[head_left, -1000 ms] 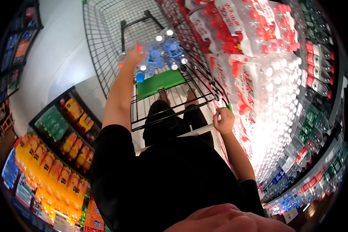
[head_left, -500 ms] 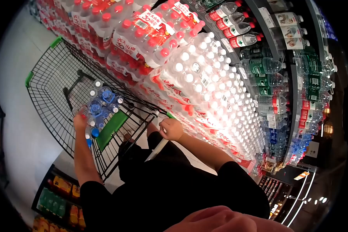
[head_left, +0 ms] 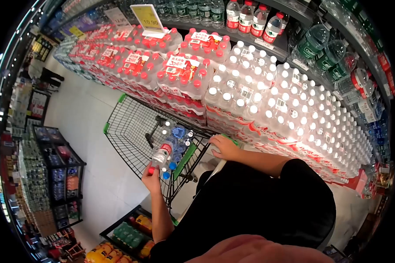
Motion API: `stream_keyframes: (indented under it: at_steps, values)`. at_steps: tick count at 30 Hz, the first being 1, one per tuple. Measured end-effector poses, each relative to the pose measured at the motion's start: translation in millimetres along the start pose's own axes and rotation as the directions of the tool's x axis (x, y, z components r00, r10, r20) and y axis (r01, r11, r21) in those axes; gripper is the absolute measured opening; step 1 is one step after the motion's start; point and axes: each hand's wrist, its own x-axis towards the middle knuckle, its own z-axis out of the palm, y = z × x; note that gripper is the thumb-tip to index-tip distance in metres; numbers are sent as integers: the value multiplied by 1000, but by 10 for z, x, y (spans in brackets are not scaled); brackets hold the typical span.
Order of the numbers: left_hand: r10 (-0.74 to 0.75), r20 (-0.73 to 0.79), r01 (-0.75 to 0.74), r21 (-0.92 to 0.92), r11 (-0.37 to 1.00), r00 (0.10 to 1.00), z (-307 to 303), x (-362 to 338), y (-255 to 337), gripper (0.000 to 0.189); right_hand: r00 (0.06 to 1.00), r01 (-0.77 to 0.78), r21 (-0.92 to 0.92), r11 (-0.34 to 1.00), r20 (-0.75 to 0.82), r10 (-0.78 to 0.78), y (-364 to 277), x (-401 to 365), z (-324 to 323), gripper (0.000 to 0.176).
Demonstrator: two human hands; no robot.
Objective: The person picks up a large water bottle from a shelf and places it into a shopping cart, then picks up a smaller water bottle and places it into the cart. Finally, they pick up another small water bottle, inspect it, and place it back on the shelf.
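Store aisle, pale tiled floor, glossy, faint joint lines. Wire shopping cart stands on it, dark mesh, green corner caps, long side beside the stacked drinks. Left hand: grip clamped on the red-capped end of a clear bottle with a red-and-white label; bottle is tilted over the cart basket, cap end towards the person. Clear and blue bottles bunched in the basket next to it, some caps white, some blue, near a green panel. Right hand at the far end of the cart handle, fingers bent; cannot tell whether that grip is closed around the bar.

Room: red-capped bottle packs piled along the aisle, white-capped packs adjoining, brightly lit. Yellow price sign reading 10.90 stands on the red packs. Dark shelf behind, holding red- and green-labelled bottles. Across the floor, black display rack with packaged goods. Low crate at the bottom edge holds green and orange packs. Another person far off, upper left, too small for detail.
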Motion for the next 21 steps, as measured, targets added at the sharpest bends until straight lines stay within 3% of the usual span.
stream_keyframes:
  at_steps: [2,6,8,10,11,12,14,15,16,17,21]
  values:
    - [34,129,-42,61,997,991,173,-269,642,39,971,143,13,990,-195,-138,-317,108,-361,56]
    - [256,417,-320,91,943,872,585,-656,1498,40,916,347,-85,934,-183,-357,-804,301,-1122,76]
    - [267,436,-267,-63,962,859,947,-844,1837,41,936,298,-24,954,-188,-297,-647,289,-1221,73]
    - [329,500,-331,-88,939,801,1257,-849,2069,45,967,201,-2,980,-159,-199,-486,213,-1519,69]
    - [293,456,-224,-200,954,840,1432,-844,2048,46,967,179,-10,984,-183,-178,-390,178,-1620,67]
    - [257,421,-122,-322,939,870,1638,-819,2019,48,976,97,44,994,-201,-87,-390,113,-1778,69]
    - [364,364,-216,-387,897,858,1974,-711,1981,39,960,-100,231,968,-233,155,-302,-19,-1961,75]
    - [335,355,-206,-355,912,873,2055,-654,1863,36,928,-242,349,905,-191,321,-245,-82,-2036,79]
    - [311,344,-198,-326,925,886,2157,-608,1782,33,902,-236,555,797,-180,392,-156,-133,-2104,75]
    - [257,383,-156,-276,948,887,2273,-626,1777,30,878,-241,650,721,-170,447,-114,-184,-2234,73]
    - [146,498,-52,-197,979,855,2632,-693,1616,27,840,-84,882,463,-187,509,95,-379,-2649,63]
